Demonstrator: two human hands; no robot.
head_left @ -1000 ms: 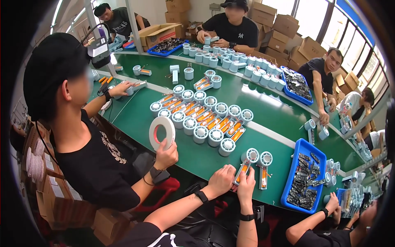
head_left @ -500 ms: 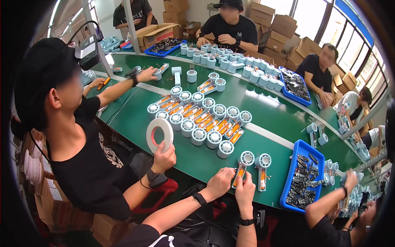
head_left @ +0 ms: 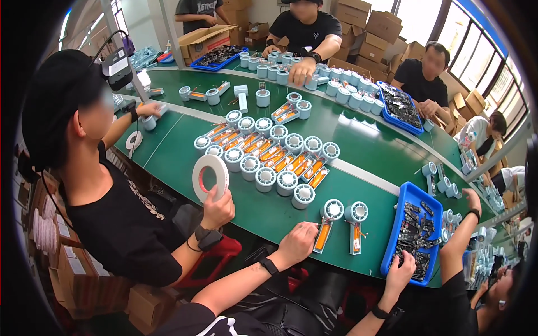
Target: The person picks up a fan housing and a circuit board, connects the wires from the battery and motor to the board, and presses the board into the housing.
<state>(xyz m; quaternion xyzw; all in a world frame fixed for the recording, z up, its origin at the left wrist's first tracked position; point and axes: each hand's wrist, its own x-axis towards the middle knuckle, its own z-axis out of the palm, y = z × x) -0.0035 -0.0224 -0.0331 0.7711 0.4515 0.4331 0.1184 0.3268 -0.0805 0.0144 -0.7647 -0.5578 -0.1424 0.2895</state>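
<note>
In front of me on the green table lies a light-blue handheld fan body (head_left: pixel 323 235), its round head pointing away and its handle uncovered over an orange battery. My left hand (head_left: pixel 300 245) is closed in a pinch on the left edge of that handle. At the right, my right hand (head_left: pixel 401 272) is over the near side of a blue tray (head_left: pixel 386 255), fingers apart and bent down toward the small black parts (head_left: pixel 412 259) in it. Whether its fingertips touch a part cannot be told. A second fan body (head_left: pixel 356 231) rests just right of the first.
Several fan bodies (head_left: pixel 265 178) stand in a double row beyond my left hand. On my left, a co-worker holds up a white tape roll (head_left: pixel 210 178). Another co-worker's arm (head_left: pixel 457 241) reaches past the tray. A metal strip (head_left: pixel 367 183) runs along the table.
My right hand has left the fan handle and moved right to the blue tray. My left hand stays by the handle. The left co-worker's far hand has drawn back with a fan body.
</note>
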